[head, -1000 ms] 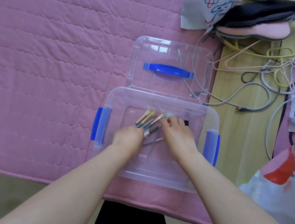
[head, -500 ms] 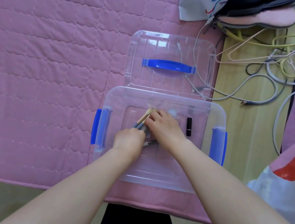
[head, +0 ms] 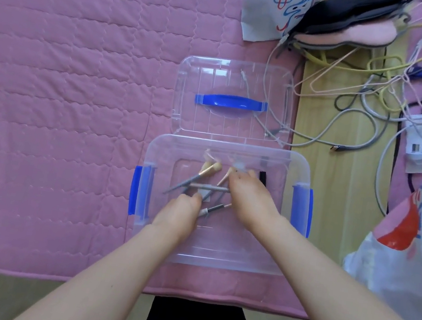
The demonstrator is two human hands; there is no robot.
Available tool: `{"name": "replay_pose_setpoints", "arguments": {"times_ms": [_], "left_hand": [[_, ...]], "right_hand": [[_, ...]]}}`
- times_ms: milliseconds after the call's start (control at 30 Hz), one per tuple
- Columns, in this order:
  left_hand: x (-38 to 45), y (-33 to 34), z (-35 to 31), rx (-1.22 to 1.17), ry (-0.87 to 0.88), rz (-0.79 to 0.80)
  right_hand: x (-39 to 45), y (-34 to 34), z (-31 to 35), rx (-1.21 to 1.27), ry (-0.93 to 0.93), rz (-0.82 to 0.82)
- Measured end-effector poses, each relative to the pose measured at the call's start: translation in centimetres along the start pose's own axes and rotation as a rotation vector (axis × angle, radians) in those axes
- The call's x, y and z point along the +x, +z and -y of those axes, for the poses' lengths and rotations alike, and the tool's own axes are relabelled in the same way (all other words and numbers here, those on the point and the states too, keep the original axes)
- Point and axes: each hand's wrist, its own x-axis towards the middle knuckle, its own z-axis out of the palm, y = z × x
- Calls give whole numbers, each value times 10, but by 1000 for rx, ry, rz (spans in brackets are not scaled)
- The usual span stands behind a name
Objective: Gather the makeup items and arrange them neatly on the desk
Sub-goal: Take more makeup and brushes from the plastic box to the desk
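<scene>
Head view is showing a pink quilted cover (head: pixel 59 106) filling the left and centre, with a strip of wooden desk (head: pixel 307 192) running down at three o'clock under a tangle of cables (head: pixel 366 107). A clear storage box (head: pixel 216 255) with blue side latches is sitting at centre, its lid (head: pixel 235 80) lying open at twelve o'clock of it, and a white plastic bag (head: pixel 412 249) is sitting at four o'clock. Inside the box the makeup brushes (head: pixel 200 180) are lying loose and crossed, fanned apart compared with half a second ago, when both hands were bunched together over them. A dark tube (head: pixel 262 178), probably a lipstick, is showing just beside the right fingertips. The right hand (head: pixel 250 200) is now reaching toward the far wall, fingers over a pale brush head; whether its grip is clenched on anything I cannot tell. The left hand (head: pixel 181 211) is curling at the near ends of the handles, apparently pinching them, though the fingers are hidden. Judging from this, gathering is only beginning: nothing is yet lying on the desk.
</scene>
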Motion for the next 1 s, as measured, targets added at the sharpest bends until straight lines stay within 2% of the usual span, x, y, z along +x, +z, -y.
{"name": "replay_pose_setpoints", "arguments": {"times_ms": [133,200,333,567,767,900,1000], "left_hand": [[-2,0,5,-59,-8,-33],[0,-2,5,-125,-22,-68],[2,-7,1,-246,-56,-79],[3,-4,-6,-265,-92,-37],[-3,-7,-13,-416,-117,-125],[3,-21,-26,-475,-56,-237],[16,-27,-38,-478,-14,-265]], "right_hand": [[-28,-6,-7,265,147,-72],[-37,-5,-6,344,188,1],[-50,-1,-1,326,220,94],[-56,-8,5,268,340,106],[-62,-13,7,203,390,145],[-67,-16,10,364,472,149],[-62,-11,9,513,599,60]]}}
